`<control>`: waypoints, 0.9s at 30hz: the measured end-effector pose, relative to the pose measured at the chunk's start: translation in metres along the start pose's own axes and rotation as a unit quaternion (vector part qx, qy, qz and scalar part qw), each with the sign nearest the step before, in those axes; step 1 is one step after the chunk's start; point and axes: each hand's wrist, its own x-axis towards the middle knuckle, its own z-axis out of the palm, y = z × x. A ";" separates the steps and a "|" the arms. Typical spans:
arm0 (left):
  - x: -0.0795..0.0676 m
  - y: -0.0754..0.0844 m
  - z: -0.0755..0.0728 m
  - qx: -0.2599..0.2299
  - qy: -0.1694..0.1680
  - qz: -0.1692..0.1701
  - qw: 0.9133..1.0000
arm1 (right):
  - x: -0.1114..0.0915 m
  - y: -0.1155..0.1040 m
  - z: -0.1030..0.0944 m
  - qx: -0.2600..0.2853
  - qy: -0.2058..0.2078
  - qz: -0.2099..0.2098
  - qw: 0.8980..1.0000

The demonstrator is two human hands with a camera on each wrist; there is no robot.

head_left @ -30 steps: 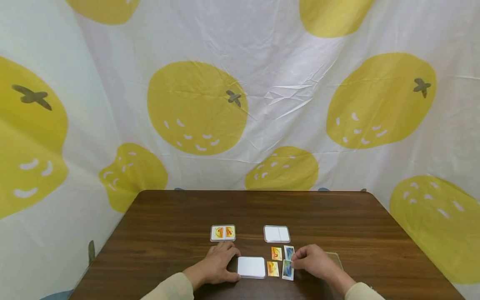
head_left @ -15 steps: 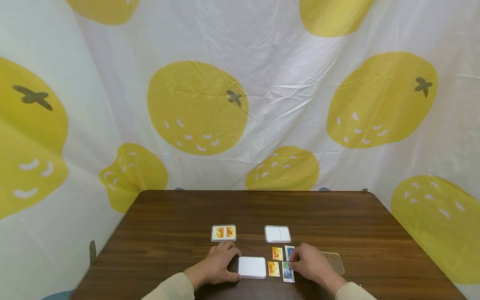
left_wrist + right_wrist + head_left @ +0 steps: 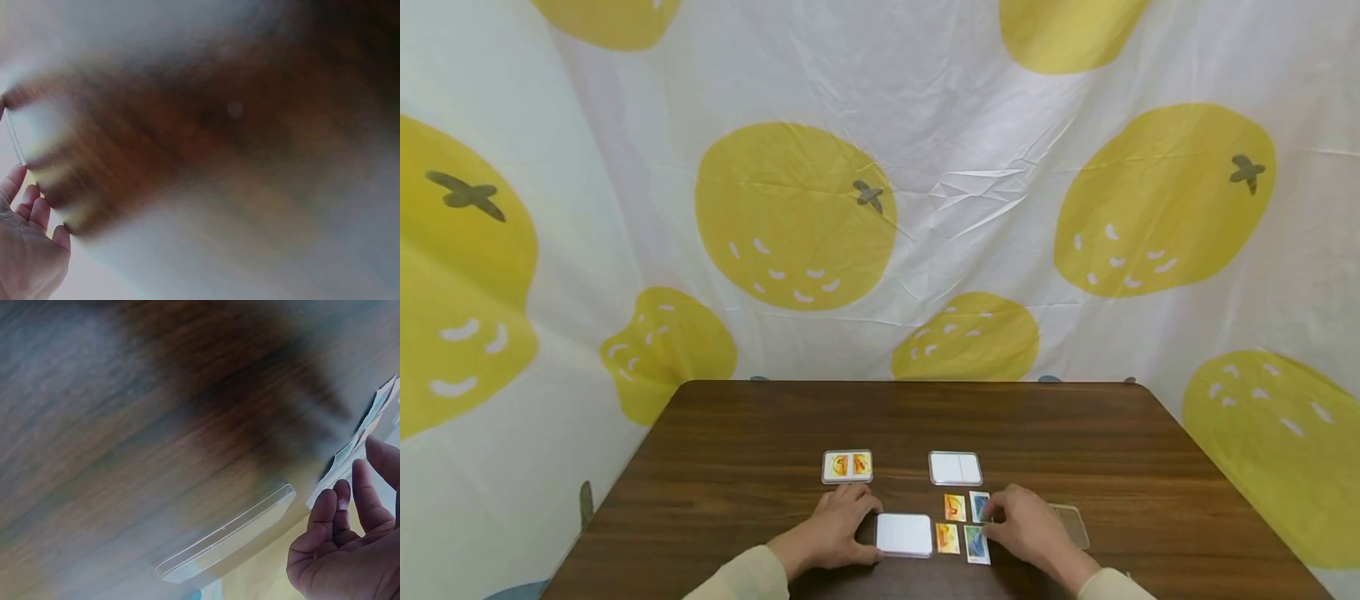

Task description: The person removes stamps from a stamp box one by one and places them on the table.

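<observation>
Four loose cards (image 3: 947, 538); two far cases (image 3: 955, 468)

Paper cards (image 3: 947, 538), smooth plastic case (image 3: 903, 534), wood-grain table (image 3: 737, 450)

Yellow-orange cards (image 3: 947, 538), seemingly blue-green cards (image 3: 976, 547), brown wood-grained table (image 3: 760, 433)

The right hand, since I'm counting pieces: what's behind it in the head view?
The right hand partly hides a clear plastic piece, visible to its right, and overlaps the right edges of two blue cards. Anything else behind is covered.
</observation>
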 end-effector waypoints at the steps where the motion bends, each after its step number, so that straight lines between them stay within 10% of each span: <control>1: 0.000 0.000 0.000 0.000 0.001 0.000 1.000 | 0.000 0.000 -0.001 0.000 0.003 -0.002 1.000; 27: -0.001 -0.001 0.000 0.000 0.001 0.003 1.000 | 0.000 0.054 -0.039 0.191 -0.067 -0.044 0.978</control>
